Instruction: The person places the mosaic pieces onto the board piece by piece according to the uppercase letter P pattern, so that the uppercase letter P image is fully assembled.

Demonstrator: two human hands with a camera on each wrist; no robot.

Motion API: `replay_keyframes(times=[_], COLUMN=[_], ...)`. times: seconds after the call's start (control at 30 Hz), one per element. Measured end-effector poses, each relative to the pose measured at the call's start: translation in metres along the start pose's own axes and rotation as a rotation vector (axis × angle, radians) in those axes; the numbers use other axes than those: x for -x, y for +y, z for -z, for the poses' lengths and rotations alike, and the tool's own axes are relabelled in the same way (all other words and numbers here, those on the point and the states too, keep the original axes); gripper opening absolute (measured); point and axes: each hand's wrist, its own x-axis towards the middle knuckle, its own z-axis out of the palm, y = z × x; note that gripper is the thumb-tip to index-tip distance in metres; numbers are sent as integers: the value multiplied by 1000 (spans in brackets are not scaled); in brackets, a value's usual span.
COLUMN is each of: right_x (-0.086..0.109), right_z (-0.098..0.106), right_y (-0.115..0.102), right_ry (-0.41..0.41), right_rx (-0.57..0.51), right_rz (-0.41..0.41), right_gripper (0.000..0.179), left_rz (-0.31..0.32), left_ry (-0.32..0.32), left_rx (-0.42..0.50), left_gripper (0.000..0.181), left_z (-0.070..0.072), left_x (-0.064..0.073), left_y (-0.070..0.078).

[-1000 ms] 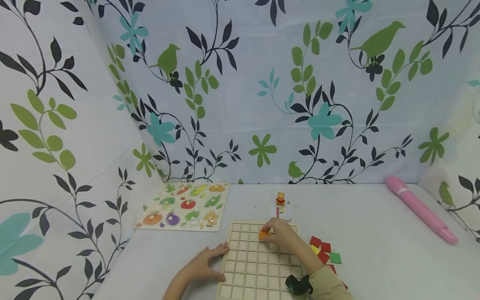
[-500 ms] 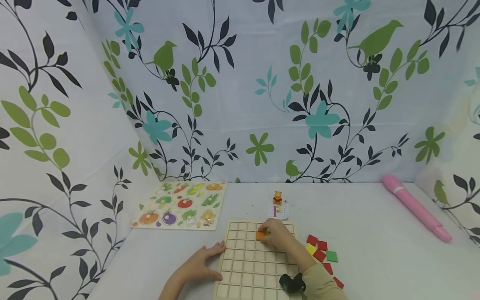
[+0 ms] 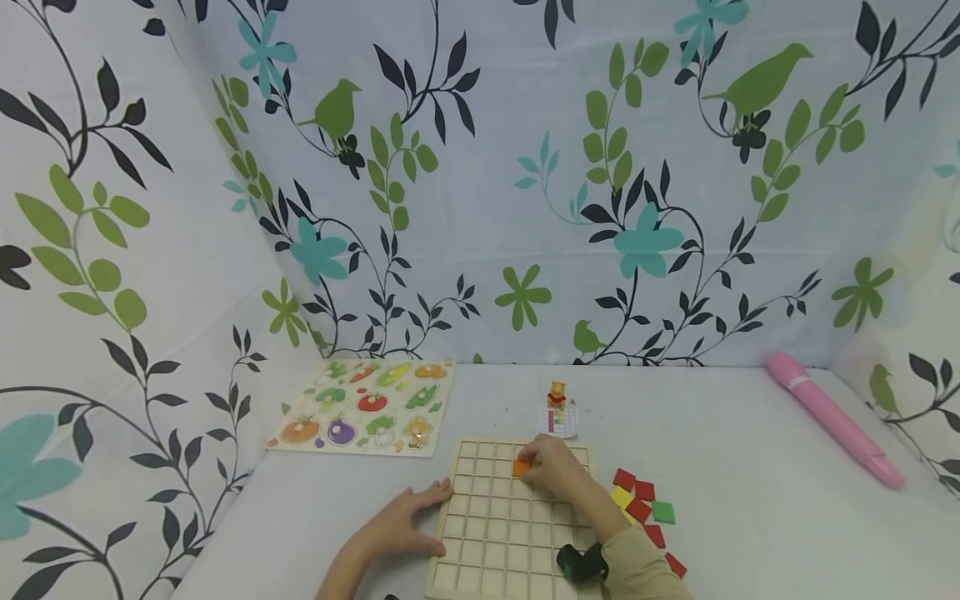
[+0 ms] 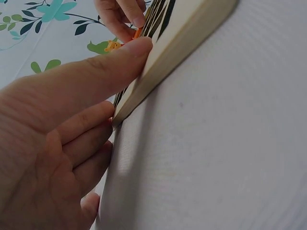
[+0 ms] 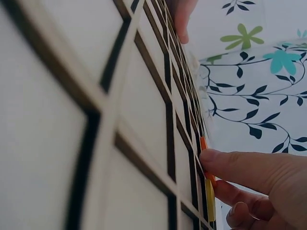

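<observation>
A wooden grid board [image 3: 480, 550] lies on the white table in the head view. My left hand [image 3: 401, 525] rests against its left edge, thumb and fingers spread and touching the rim. Near the board's far side, my right hand [image 3: 558, 471] pinches an orange square tile [image 3: 519, 468] at one of the cells. In the right wrist view, the thumb [image 5: 235, 165] lies against the orange tile, and a yellow tile [image 5: 210, 203] sits right beside it. Part of the orange tile is hidden by the fingers.
Loose red tiles [image 3: 639, 510], with a green tile [image 3: 663, 512] and yellow ones, lie right of the board. Behind it stand a small bear figure [image 3: 557, 394] and a printed grid card [image 3: 558, 422]. A vegetable puzzle [image 3: 352, 429] lies left, a pink tube-shaped object [image 3: 836, 421] right.
The head view has shifted slightly. My right hand stays at the orange tile with only slight finger movement, and my left hand keeps its place on the board's edge.
</observation>
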Motion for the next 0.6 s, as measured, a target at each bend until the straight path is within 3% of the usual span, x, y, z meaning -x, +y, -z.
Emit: replay_keyframes(times=[0.23, 0.47, 0.6], right_x=[7, 18, 25], right_z=[10, 39, 59], right_y=[-3, -19, -25], right_ry=[-6, 107, 190], right_rx=[-30, -45, 2], right_rz=[-34, -47, -6], right_gripper=[28, 27, 25], left_rz=[-29, -11, -15], left_ry=[4, 1, 1], left_rx=[4, 13, 10], left_gripper=[79, 77, 78], left_z=[-4, -1, 2], left_x=[0, 0, 0], left_y=[-2, 2, 2])
